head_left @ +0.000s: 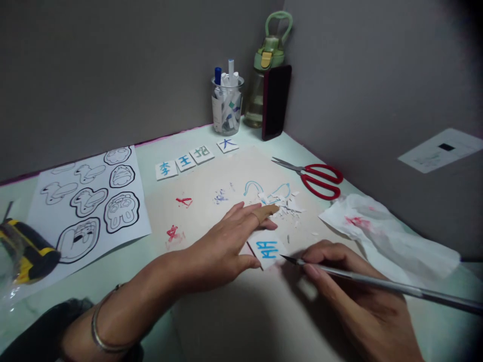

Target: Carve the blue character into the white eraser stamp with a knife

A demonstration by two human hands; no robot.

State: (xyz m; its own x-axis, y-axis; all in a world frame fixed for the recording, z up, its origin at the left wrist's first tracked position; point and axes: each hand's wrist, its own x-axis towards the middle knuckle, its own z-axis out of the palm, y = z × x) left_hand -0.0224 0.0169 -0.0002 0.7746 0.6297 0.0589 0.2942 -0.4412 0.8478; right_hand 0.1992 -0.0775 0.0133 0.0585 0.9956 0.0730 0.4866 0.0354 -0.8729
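Note:
A small square white tile [268,254] with a blue written character lies on the beige board [226,311]. My left hand [234,236] reaches over the board from the left, its fingers stretched out above the tile's far edge, next to white shavings [289,203]. Its thumb lies at the tile's near left edge; whether the tile is pinched is hard to see. A tan strip is wrapped round one finger. Between the thumb and fingers of my right hand [350,286] is a slim metal craft knife [362,277], its pointed blade close to the tile's right edge.
Several lettered tiles [185,162] line the board's far side. Red-handled scissors [320,180] and crumpled stained tissue [388,236] lie right. Behind stand a cup of markers [227,108], a phone [277,103] and a green bottle [256,95]. Left are a printed sheet [101,236] and a yellow-black tool [30,251].

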